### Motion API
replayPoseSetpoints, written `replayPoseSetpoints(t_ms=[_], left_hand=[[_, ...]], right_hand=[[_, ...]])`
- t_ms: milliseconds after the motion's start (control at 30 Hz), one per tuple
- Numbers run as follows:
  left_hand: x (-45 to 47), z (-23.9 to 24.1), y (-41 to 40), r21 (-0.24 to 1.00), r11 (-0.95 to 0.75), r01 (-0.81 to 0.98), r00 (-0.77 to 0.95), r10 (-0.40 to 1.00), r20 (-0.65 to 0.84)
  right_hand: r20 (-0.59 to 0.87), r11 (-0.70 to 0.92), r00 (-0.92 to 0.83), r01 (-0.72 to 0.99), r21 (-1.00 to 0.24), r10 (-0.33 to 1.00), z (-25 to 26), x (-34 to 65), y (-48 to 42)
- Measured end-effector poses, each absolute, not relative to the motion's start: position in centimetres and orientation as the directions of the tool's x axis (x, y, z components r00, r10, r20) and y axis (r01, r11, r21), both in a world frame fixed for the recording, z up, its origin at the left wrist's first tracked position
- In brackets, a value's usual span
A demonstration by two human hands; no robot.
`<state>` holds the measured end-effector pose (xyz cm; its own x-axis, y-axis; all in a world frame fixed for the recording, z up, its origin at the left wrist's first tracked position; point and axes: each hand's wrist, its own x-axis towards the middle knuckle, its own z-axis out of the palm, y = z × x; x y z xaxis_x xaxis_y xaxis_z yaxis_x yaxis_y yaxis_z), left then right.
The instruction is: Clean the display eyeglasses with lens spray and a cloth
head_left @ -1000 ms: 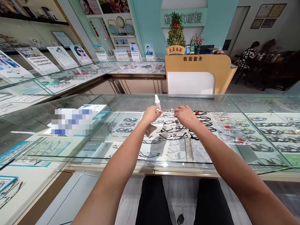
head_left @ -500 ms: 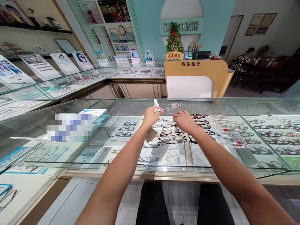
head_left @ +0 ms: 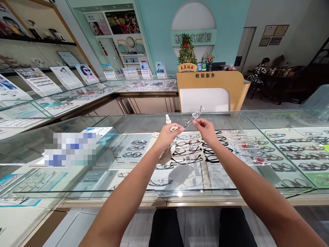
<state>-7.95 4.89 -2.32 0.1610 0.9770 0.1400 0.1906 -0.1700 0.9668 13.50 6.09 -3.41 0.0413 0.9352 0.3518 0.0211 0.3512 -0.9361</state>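
My left hand (head_left: 168, 135) is closed on one end of a pair of clear-framed eyeglasses (head_left: 198, 112), held above the glass counter. A beige cloth (head_left: 166, 156) is bunched in the same hand and hangs below the palm. My right hand (head_left: 205, 130) pinches the eyeglasses near their middle with thumb and fingertips. Just behind my left hand shows the white top of a spray bottle (head_left: 168, 119); its lower part is hidden. Below both hands, dark-framed glasses (head_left: 187, 151) lie in rows.
The glass display counter (head_left: 180, 192) runs across in front of me. Several clear frames (head_left: 246, 145) are to the right, and papers with a blurred patch (head_left: 74, 145) to the left. A wooden cash desk (head_left: 210, 80) stands beyond; a person (head_left: 257, 72) sits far right.
My right hand has risen from over the rows of frames and taken hold of the eyeglasses. They now tilt more steeply upward. The view has shifted slightly.
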Motion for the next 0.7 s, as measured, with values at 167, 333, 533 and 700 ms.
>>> replayPoseSetpoints(t_ms=[167, 333, 533, 700], left_hand=[[-8.4, -1.9, 4.6, 0.919, -0.253, 0.301, 0.29, 0.943, 0.164], [-9.4, -1.7, 5.1, 0.907, -0.264, 0.329, 0.263, 0.948, 0.181], [-9.4, -1.8, 5.2, 0.918, -0.335, 0.21, 0.29, 0.919, 0.269], [-9.2, -1.8, 5.4, 0.906, -0.385, 0.176, 0.395, 0.87, 0.294]], right_hand=[[0.393, 0.393, -0.003, 0.012, -0.92, 0.92, -2.7, 13.4, 5.3], [0.451, 0.458, -0.083, 0.107, -0.882, 0.889, -2.5, 13.7, 4.8], [0.408, 0.444, -0.245, 0.114, -0.889, 0.88, -2.6, 13.2, 4.1], [0.386, 0.431, -0.295, 0.103, -0.896, 0.874, -2.3, 12.7, 3.5]])
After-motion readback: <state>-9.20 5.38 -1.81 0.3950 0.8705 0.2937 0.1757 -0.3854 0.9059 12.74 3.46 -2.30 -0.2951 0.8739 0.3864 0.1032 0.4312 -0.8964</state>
